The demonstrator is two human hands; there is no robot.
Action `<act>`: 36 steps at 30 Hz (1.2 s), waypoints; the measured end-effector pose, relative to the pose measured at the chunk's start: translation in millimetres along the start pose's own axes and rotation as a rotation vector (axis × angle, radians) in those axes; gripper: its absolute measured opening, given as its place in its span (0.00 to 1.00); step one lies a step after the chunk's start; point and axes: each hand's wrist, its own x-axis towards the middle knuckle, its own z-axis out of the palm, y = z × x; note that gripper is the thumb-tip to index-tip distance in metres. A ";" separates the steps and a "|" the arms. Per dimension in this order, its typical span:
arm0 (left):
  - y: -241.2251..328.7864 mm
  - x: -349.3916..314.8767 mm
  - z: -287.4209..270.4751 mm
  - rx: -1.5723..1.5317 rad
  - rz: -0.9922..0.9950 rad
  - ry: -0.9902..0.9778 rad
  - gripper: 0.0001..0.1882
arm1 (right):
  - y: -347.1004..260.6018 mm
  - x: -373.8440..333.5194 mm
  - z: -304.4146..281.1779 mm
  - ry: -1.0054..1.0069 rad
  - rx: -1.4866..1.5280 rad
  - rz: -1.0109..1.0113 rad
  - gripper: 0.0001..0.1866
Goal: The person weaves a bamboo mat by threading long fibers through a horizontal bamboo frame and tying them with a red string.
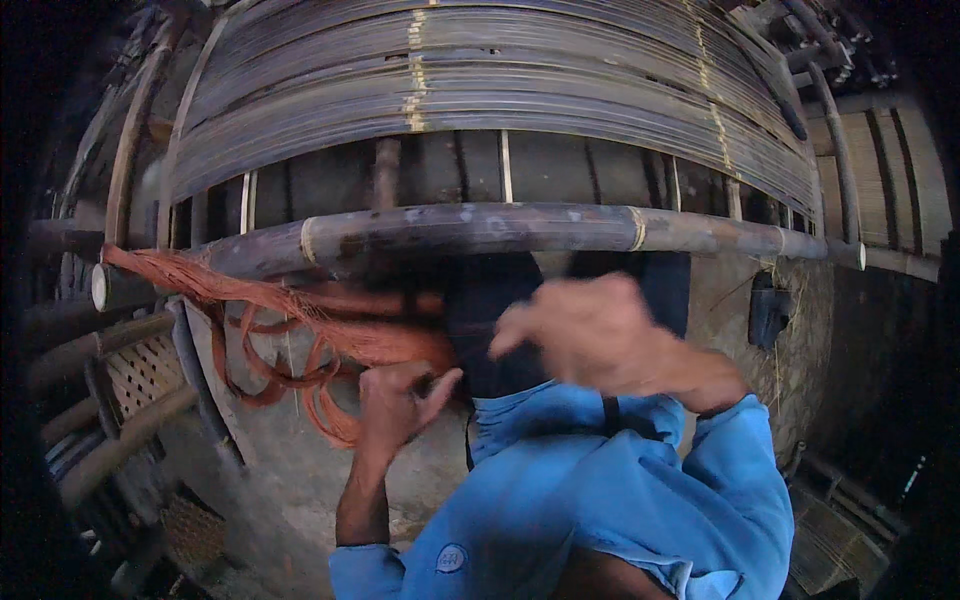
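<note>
A long bundle of orange-red fibre strands [330, 320] hangs over the left end of a bamboo pole [480, 228] and spreads toward my lap, with loose loops drooping beside it. My left hand [397, 405] is at the bundle's lower right end, its fingers curled in and its thumb pointing right. Whatever it pinches, if anything, is too small to make out. Above my lap, right of the bundle, my right hand [585, 335] is smeared by motion. Its fingers point left, and no thing can be made out in them.
Beyond the pole stands a slatted bamboo rack [560, 80] tied with pale bindings. Woven latticework [150, 378] and more poles lie to the left. A dark object [768, 310] hangs at the right by a rough wall. Dark cloth [490, 350] covers my lap.
</note>
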 end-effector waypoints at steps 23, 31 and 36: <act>10.3 67.5 -117.7 0.330 0.371 0.414 0.36 | -11.5 -126.2 -232.2 0.907 -0.002 0.395 0.15; -97.3 48.8 -134.9 0.277 0.160 0.337 0.02 | 41.5 -223.0 -224.2 1.045 -0.012 1.014 0.13; -80.4 27.0 -161.6 0.367 0.170 0.219 0.03 | 99.3 -242.4 -141.2 0.158 -0.688 1.066 0.19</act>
